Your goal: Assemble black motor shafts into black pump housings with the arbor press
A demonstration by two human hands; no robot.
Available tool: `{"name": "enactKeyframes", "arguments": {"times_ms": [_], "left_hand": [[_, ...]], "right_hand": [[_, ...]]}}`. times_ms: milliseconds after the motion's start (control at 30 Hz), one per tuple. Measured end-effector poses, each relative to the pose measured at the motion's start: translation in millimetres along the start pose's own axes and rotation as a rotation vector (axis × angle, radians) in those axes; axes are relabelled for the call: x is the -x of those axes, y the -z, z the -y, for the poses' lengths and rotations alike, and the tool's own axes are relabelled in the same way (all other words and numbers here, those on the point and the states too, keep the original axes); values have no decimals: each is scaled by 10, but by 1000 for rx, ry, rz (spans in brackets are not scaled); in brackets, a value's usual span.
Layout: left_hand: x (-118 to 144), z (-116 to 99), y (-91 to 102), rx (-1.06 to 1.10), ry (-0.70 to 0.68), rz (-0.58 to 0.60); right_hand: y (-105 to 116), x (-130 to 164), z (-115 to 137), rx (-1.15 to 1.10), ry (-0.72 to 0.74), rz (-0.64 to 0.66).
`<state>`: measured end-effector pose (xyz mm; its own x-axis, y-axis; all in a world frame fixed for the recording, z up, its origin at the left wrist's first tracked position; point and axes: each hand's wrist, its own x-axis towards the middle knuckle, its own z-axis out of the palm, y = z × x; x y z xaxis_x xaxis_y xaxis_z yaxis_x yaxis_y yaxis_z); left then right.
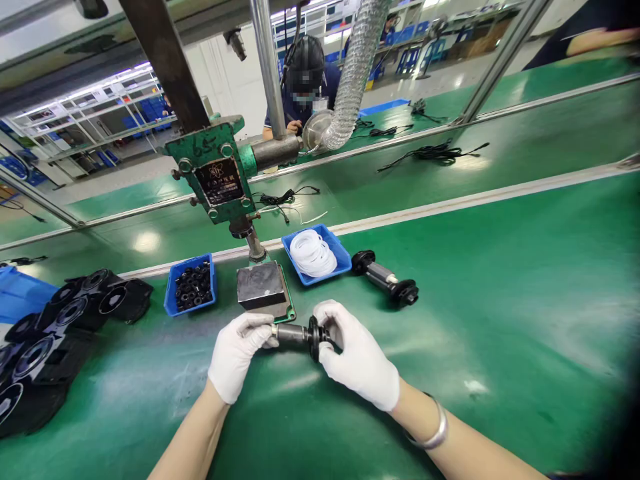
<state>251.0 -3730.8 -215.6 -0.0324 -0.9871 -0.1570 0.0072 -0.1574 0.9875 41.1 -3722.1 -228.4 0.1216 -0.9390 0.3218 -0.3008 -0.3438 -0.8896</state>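
Note:
Both my hands wear white gloves and hold one dark cylindrical shaft part (294, 333) level above the green bench, in front of the press. My left hand (239, 350) pinches its left end, where a pale metal tip shows. At the other end sits a black flanged disc (314, 339), with my right hand (354, 353) closed around it, thumb and fingers on the disc's outer side. A similar shaft assembly (384, 277), with a black disc at each end, lies on the bench beyond my right hand.
A green hand press (213, 177) stands ahead over a steel block (261, 285). Beside it are a blue bin of small black parts (194, 287) and a blue tray with white rings (313, 253). Black housings (75, 310) lie left. A person (305, 80) sits across the bench.

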Motion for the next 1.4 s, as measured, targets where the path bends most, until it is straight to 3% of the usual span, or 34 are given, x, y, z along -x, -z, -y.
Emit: {"name": "enactKeyframes", "arguments": {"times_ms": [233,467,633,767,1000,1233,1300,1400], "left_hand": [[24,167,-85,-6,-75,-2],[163,54,-249,372,39,60],[208,26,-241,466,-79,203],[205,59,-259,433,-142,225],[198,48,-277,393,-88,134],[198,126,-221,384,-200,241],[188,164,-205,297,-240,234],[220,208,-196,-9,-376,171]], "right_hand": [[-16,60,57,95,294,-32],[-44,32,2,4,195,-39],[-9,36,-38,-120,159,-49],[4,50,-29,-124,168,-39],[-22,46,-20,-122,171,-31],[-19,45,-22,-137,187,-65],[-20,36,-15,-119,189,-71],[-17,28,18,-82,208,-66]]}}
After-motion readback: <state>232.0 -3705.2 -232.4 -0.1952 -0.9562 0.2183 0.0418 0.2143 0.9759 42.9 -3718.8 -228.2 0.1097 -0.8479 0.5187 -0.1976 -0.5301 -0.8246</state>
